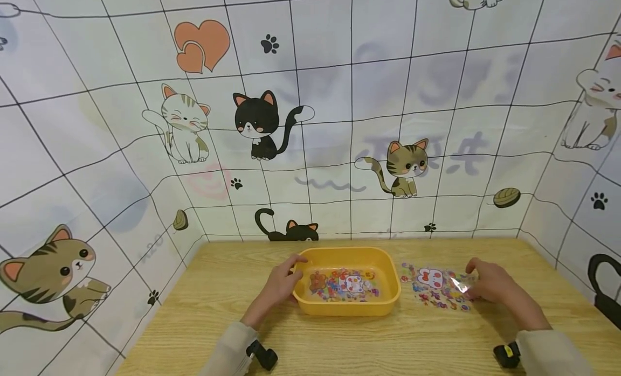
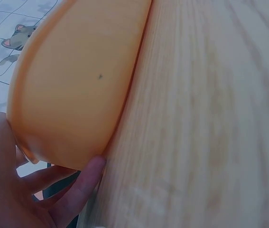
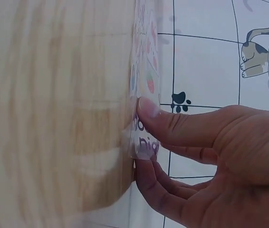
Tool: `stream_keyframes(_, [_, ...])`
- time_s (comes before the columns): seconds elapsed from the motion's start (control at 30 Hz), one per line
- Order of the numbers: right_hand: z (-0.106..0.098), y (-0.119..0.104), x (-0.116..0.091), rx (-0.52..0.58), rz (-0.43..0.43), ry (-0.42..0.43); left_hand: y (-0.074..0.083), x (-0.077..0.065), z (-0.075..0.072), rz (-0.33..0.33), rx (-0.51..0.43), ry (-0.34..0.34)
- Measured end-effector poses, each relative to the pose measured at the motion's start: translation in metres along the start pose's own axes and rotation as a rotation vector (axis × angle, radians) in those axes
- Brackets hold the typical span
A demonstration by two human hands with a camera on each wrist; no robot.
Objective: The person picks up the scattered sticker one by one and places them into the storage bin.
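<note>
My left hand (image 1: 283, 283) grips the left end of a yellow plastic tub (image 1: 346, 310). In the left wrist view, the thumb is up at the tub's rim and the other fingers reach round its outer wall (image 2: 77, 90). Inside the tub lies a colourful sticker sheet (image 1: 335, 290) with a bear and a white character. On the right, my right hand (image 1: 492, 283) pinches the right edge of another clear sticker sheet (image 1: 430, 279). The right wrist view has the thumb on the sheet's printed face (image 3: 147, 71) and the fingers curled at its lower corner.
The tub stands on a light wooden table (image 1: 218, 290). A white wall covering (image 1: 330, 150) with a grid and cartoon cats rises at the back and both sides. A black strap-like loop (image 1: 604, 279) hangs at the far right.
</note>
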State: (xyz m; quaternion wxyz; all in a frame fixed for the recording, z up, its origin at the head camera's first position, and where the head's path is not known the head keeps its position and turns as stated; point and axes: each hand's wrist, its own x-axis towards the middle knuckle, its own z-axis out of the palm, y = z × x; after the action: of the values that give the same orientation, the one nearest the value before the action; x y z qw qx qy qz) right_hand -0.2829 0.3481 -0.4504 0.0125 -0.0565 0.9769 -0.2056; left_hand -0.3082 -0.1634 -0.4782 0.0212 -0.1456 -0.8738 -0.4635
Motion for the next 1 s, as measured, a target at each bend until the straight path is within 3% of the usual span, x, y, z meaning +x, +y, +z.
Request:
stream_keyframes(0.13, [0.0,0.001,-0.002,0.044,0.01,0.015,0.0,0.0,0.0,-0.006,0.0,0.0])
stream_keyframes(0.5, [-0.002,0.003,-0.002,0.334,0.037,-0.048,-0.001,0.001,0.001,-0.01,0.002,0.005])
stream_keyframes(1.0, [-0.016,-0.002,-0.006,0.376,0.06,0.077,0.0,0.001,0.0,0.012,0.057,0.025])
